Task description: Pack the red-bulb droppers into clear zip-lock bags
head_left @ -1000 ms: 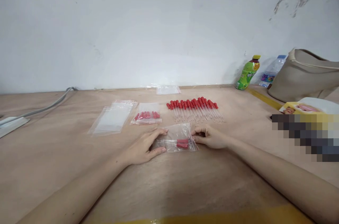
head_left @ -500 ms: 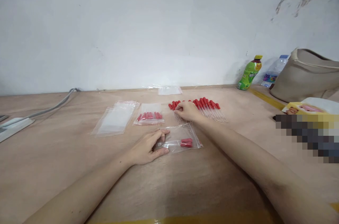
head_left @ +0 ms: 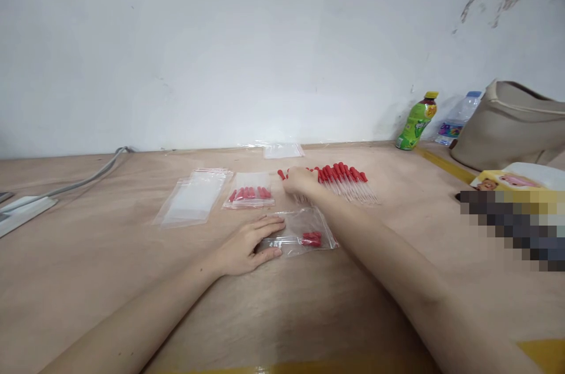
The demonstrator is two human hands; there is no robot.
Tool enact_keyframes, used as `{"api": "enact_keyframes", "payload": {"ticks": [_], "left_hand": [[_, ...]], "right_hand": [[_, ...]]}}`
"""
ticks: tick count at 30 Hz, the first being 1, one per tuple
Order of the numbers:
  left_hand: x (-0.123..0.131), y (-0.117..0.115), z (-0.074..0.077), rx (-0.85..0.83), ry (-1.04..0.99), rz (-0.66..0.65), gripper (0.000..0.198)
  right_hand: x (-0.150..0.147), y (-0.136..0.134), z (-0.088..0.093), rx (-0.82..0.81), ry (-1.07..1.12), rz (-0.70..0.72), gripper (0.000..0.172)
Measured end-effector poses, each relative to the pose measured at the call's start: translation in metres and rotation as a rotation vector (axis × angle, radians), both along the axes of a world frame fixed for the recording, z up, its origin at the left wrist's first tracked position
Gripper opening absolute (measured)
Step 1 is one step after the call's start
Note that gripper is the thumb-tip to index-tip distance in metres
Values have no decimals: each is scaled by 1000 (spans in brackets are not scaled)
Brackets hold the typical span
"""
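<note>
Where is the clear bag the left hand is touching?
In the head view, the bag lies just right of centre on the table, its left end at the left hand, in front of the red-topped sticks.

The right hand [head_left: 300,181], slightly blurred, covers part of the row of red-topped droppers [head_left: 346,176], and its fingertips are hidden, so any grip is impossible to call! The left hand [head_left: 251,244] masks one end of the clear bag [head_left: 304,221]. Far right, pixelation [head_left: 512,229] blots something out, the edge slices the tan bag [head_left: 507,126], and that bag half-hides a water bottle [head_left: 459,115].
</note>
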State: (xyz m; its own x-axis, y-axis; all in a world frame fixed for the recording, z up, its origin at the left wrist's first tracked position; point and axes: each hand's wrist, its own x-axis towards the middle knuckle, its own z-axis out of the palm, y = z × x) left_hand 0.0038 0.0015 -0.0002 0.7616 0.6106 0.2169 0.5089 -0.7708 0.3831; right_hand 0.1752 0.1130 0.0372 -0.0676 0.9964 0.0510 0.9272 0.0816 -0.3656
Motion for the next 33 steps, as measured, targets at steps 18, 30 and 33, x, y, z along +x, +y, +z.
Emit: {"api": "enact_keyframes", "payload": {"ticks": [18, 30, 33], "left_hand": [[-3, -1, -1, 23, 119, 71, 47], [-1, -3, 3, 17, 76, 44, 57], [-1, -2, 3, 14, 68, 41, 57]], "right_hand": [[110, -90, -54, 72, 1249, 66, 75], [137, -92, -52, 76, 543, 403, 28], [134, -92, -48, 182, 429, 455, 22]]}}
